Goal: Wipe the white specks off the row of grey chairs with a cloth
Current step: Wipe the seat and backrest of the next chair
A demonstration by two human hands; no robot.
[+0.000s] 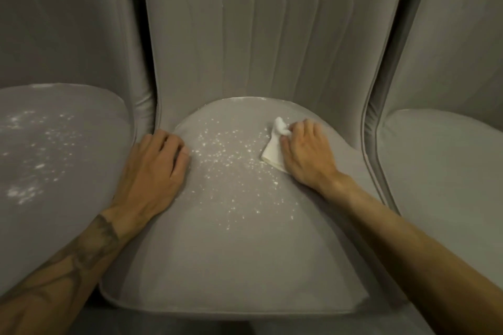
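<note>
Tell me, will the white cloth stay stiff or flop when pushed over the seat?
Probably floppy: the cloth bunches up at the right hand. Likely light: one hand crumples it. It may drag on the fabric seat.

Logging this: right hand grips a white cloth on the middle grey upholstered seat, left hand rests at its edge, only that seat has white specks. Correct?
Not quite: the head view shows white specks on the left grey seat too, not only the middle grey upholstered seat. The right hand does grip the white cloth there, left hand resting at its edge.
</note>
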